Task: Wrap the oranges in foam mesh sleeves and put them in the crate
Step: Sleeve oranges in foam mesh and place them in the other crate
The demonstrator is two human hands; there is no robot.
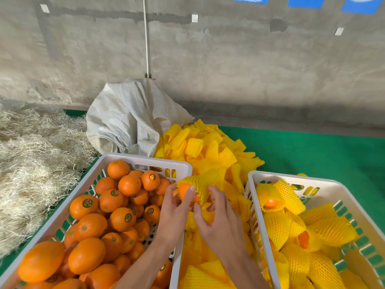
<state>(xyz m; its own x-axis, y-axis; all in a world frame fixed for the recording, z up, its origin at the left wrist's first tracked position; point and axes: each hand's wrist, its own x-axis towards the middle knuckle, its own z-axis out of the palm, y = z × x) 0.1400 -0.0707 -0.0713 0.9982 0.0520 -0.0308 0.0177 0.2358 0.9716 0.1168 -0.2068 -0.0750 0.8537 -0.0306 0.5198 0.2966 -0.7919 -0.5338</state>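
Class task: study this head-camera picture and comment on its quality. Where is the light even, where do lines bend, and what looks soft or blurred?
Head view: light is soft and even, with no hard glare on the bare oranges; the wide lens bows the rims of the left crate and right crate; the left hand, right hand and the sleeved orange they hold look slightly motion-softened; the wall is dim and low in detail.

Single head-worn wide-angle view, looking forward and down from close above the hands; two crates flank the lower frame, a concrete wall fills the upper half.
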